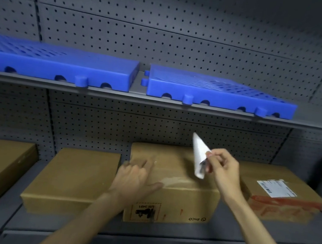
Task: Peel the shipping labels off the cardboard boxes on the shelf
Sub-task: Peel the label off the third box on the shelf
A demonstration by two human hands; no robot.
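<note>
Label (199, 158), white and curled, pinched above the tall box (176, 186).

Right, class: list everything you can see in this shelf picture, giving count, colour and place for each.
cardboard boxes: four, brown, in a row on the lower shelf
attached label: one, white, on top of the far-right box
peeled label: one, white, lifted above the third box
plastic pallets: two, blue, on the upper shelf
pegboard: grey, behind the shelves
left hand: rests on the third box
right hand: fingers pinch the peeled label
</note>
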